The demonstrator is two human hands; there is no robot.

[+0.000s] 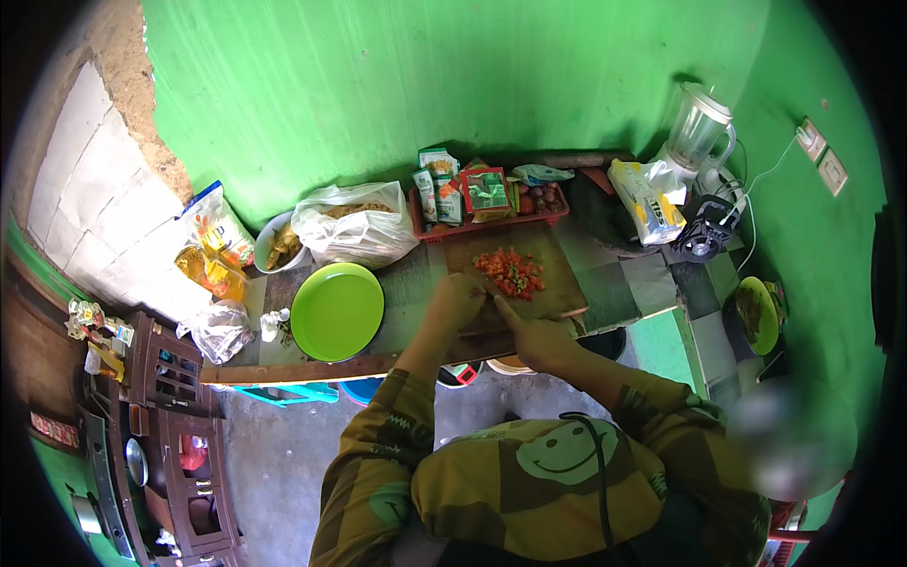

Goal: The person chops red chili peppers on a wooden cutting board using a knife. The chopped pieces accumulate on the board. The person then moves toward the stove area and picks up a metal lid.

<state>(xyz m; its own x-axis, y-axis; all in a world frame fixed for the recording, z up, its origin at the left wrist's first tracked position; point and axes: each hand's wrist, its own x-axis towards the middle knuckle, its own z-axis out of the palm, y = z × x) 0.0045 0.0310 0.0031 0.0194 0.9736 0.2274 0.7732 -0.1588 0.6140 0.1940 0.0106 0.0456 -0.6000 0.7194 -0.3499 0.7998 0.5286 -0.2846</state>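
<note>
Chopped red and green pieces (511, 273), which look like tomato or chili, lie heaped on a wooden cutting board (556, 298). My left hand (459, 301) is at the board's left side with its fingers curled in. Just right of it, my right hand (544, 341) reaches over the board's front edge, its index finger stretched towards the left fingertips. A small dark bit shows between the two hands. Whether it is part of a knife, and which hand holds it, I cannot tell. The heap lies just beyond both hands.
Left of the board are a green plate (337, 312), a white plastic bag (358, 227) and a bowl of food (280, 242). Behind stands a red basket (489, 228) with packets and shallots. A tissue pack (645, 202) and a blender (698, 131) stand right.
</note>
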